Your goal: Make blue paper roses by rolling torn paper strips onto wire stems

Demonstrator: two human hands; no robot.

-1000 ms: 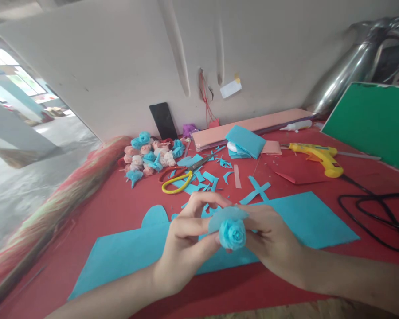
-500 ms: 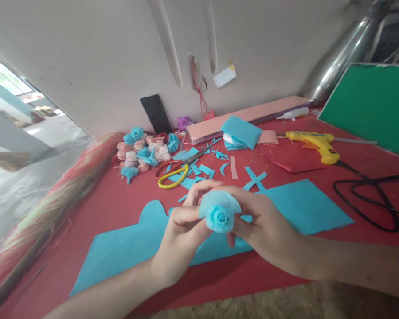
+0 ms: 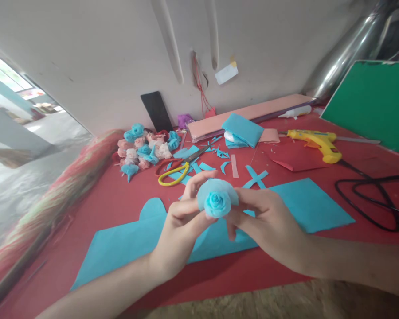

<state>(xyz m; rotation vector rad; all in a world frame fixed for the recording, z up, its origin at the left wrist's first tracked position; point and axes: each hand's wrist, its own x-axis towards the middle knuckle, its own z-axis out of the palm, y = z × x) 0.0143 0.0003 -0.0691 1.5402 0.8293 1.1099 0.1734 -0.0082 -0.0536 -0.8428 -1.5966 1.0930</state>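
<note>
Moved slightly up and left in view since a second ago, the blue paper flower (image 3: pixel 217 204) is pinched between the fingers of the left hand (image 3: pixel 177 235) and the right hand (image 3: pixel 274 226) (a pale blue petal (image 3: pixel 223 186) fans out behind it). It is held above a long blue sheet (image 3: pixel 123 248) on the red surface (image 3: pixel 116 199), with scissors (image 3: pixel 187 165) and heaped paper flowers (image 3: pixel 146 151) beyond, and a yellow glue gun (image 3: pixel 319 141) farther right.
</note>
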